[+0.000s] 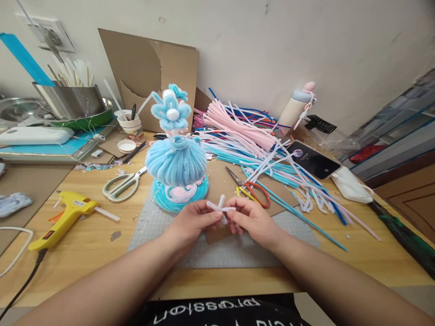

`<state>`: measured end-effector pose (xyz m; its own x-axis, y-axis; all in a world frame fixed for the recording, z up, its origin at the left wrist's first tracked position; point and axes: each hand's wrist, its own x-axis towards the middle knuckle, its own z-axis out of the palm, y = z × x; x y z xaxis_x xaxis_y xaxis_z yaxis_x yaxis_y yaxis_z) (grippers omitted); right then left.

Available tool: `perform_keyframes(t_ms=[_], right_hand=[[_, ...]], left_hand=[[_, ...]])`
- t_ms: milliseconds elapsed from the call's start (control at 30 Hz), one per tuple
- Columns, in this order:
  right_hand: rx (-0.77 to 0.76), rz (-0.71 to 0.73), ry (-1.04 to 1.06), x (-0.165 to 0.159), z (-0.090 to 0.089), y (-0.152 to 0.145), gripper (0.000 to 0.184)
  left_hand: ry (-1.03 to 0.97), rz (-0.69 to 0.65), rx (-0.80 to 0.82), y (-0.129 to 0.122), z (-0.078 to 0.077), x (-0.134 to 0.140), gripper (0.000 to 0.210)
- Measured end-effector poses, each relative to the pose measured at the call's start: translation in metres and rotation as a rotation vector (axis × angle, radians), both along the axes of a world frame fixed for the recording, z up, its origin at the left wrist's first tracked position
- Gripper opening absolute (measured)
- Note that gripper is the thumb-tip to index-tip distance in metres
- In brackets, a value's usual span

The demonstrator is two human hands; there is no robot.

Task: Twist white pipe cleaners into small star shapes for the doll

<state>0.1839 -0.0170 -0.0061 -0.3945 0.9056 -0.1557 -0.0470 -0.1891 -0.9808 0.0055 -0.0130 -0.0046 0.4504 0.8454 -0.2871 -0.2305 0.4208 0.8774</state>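
Observation:
Between both hands is a small star-like shape of white pipe cleaner pieces [221,206], its short arms spreading from the middle. My left hand [195,219] pinches it from the left, thumb on top. From the right, the fingers of my right hand [249,219] close on another of its arms. Just behind stands a light blue pipe cleaner figure [176,160] with a puffy skirt, a flower on its upper part and a round blue and pink base. A grey cutting mat [152,244] and a piece of cardboard lie beneath the hands.
A yellow glue gun [70,213] and pale green-handled scissors [124,185] lie left. Orange-handled scissors [253,188] rest behind my right hand. Pink, white and blue pipe cleaners [241,129] pile up at the back right, near a phone [314,159] and a bottle [294,108].

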Motion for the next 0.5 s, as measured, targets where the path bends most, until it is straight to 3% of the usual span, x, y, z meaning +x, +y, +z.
perform_keyframes(t_ms=[200,500], right_hand=[[-0.016,-0.07,0.004,-0.0001,-0.0044,0.0014,0.024],[-0.012,-0.001,0.049,-0.0042,-0.0039,-0.0005,0.023]], left_hand=[[-0.102,-0.049,-0.087,-0.0012,0.0034,-0.0012,0.019],[0.03,-0.042,0.011,-0.0013,-0.0013,0.0002,0.025]])
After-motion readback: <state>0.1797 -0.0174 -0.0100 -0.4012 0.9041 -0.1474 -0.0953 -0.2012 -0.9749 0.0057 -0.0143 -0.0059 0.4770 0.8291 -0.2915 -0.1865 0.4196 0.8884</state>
